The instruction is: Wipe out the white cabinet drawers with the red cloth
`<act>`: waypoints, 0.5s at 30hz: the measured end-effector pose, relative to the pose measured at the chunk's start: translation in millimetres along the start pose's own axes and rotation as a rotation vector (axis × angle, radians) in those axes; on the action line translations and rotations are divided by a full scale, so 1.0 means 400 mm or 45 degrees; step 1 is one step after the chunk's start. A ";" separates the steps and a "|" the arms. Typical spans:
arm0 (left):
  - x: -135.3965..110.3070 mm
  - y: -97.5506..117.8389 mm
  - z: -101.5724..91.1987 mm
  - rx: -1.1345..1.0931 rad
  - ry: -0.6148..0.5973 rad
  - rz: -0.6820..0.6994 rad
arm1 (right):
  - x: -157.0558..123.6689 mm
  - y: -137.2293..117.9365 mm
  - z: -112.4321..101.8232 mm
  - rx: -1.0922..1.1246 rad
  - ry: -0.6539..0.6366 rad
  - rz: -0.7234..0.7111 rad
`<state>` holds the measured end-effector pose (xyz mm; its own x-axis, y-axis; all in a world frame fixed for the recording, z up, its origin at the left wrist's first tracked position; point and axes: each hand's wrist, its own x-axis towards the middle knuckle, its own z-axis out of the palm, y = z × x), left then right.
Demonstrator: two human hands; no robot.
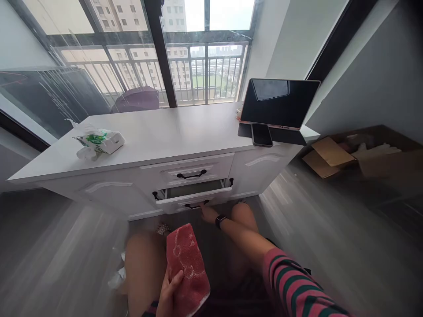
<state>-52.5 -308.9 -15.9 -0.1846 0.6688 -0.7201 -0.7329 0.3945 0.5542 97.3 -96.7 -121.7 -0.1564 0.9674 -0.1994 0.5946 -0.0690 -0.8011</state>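
My left hand [170, 286] is closed on a folded red cloth [188, 264] with a fuzzy surface and pale markings, held between my knees. Reaching forward, my right hand [209, 213] has its fingers at the black handle [194, 205] of a white drawer [211, 196] in the cabinet. This drawer is pulled partly out, and its grey inside shows. Above it, another drawer [165, 172] with its own black handle [191, 174] is closed. A dark watch [220, 220] sits on my right wrist.
On the white cabinet top [178, 132] are a tissue pack [105, 140], a phone [262, 135] and a tablet on a stand [280, 103]. An open cardboard box [333, 152] is on the floor to the right. Crumpled white plastic [118, 278] lies beside my left leg.
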 end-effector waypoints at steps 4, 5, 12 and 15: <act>-0.010 -0.006 -0.007 -0.113 0.028 -0.110 | -0.033 0.029 0.037 -0.132 -0.328 -0.115; -0.012 -0.006 -0.008 -0.146 0.040 -0.141 | -0.055 0.043 0.038 -0.145 -0.371 -0.142; -0.033 0.004 -0.004 -0.286 0.072 -0.180 | -0.199 0.093 0.030 -0.158 -0.367 -0.329; -0.034 0.005 -0.001 -0.299 0.101 -0.193 | -0.216 0.087 0.026 -0.153 -0.276 -0.351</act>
<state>-51.7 -317.4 -5.0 -0.1053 0.5584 -0.8229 -0.8859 0.3232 0.3327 123.3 -185.3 -138.2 -0.4795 0.8706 -0.1105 0.5931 0.2287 -0.7719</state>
